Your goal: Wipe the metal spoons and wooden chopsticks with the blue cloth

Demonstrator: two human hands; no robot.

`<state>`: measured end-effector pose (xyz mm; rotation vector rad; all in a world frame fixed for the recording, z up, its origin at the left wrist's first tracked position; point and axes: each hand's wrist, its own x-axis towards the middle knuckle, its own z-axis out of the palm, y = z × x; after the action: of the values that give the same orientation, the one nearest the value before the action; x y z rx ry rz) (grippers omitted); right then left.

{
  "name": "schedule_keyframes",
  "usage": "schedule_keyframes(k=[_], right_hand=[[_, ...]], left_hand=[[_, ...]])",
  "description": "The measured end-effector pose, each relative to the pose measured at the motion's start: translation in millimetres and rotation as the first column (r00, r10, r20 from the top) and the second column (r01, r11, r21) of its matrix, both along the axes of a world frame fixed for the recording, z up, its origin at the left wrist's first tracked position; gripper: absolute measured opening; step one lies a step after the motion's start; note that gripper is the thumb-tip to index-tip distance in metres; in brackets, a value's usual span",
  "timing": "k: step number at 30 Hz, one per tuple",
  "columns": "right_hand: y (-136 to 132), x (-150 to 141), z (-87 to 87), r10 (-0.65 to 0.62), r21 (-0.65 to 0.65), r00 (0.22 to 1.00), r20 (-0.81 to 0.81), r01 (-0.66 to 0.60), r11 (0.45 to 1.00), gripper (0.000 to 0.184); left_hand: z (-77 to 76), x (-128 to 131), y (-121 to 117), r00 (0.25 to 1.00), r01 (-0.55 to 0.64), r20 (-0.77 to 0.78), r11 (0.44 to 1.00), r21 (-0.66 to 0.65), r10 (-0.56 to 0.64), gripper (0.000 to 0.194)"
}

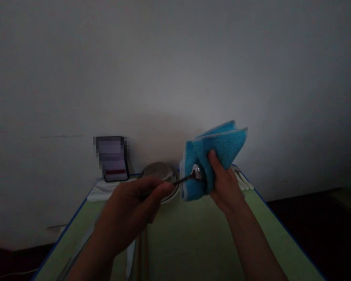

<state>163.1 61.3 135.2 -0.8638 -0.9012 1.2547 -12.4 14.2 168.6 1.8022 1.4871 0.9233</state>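
Two bare hands are raised above the green table (193,242), with the metal spoon (196,171) held between them in front of the blue cloth (222,142). The spoon's handle is pinched between thumb and fingers in the grip of the left hand (131,210), while the folded cloth is clasped by the right hand (226,191), its thumb pressed onto the front. The spoon's bowl is seen against the cloth (how firmly it is pressed there cannot be told). Since the spoon is supported mainly at its thin handle, it could be twisted out of the left grip if the cloth were dragged sideways over the bowl. If it were dropped, the round dish (159,169) just beyond the left hand might be struck. The cloth's upper folds are left loose above the right thumb, so they could be slipped open. If the left forearm were lowered, the two long sticks (139,253) below might be nudged; the propped phone (115,164) could be toppled by a wide leftward swing.
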Motion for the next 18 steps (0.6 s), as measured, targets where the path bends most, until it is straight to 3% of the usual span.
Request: schedule_keyframes(k=[2, 4, 7, 10, 13, 18], right_hand=[[-2.3, 1.6, 0.7, 0.049, 0.017, 0.999, 0.019, -0.05, 0.999, 0.041], [-5.0, 4.0, 2.2, 0.062, 0.071, 0.988, 0.138, -0.073, 0.995, 0.039], [-7.6, 7.0, 5.5, 0.036, 0.123, 0.93, 0.365, -0.087, 0.989, 0.04], [-7.7, 8.1, 7.8, 0.019, 0.093, 0.885, 0.465, -0.07, 0.993, 0.047], [-6.9, 7.7, 7.0, 0.032, 0.093, 0.908, 0.417, -0.077, 0.993, 0.042], [-5.1, 5.1, 1.7, 0.064, 0.113, 0.973, 0.22, -0.09, 0.989, 0.027]], left_hand=[[-0.1, -0.5, 0.6, 0.998, -0.028, 0.053, 0.999, -0.022, 0.029, 0.031], [-0.1, 0.5, 0.6, 0.999, -0.033, 0.031, 0.999, -0.007, 0.033, 0.031], [0.8, 4.7, -0.4, 0.993, -0.018, -0.118, 0.995, 0.1, 0.03, 0.03], [1.8, 9.7, -2.4, 0.964, -0.006, -0.254, 0.966, 0.257, 0.074, 0.029], [1.1, 11.3, -3.5, 0.95, 0.015, -0.297, 0.937, 0.349, 0.095, 0.027], [-3.1, 4.5, -0.8, 0.95, 0.045, -0.304, 0.934, 0.355, 0.07, 0.029]])
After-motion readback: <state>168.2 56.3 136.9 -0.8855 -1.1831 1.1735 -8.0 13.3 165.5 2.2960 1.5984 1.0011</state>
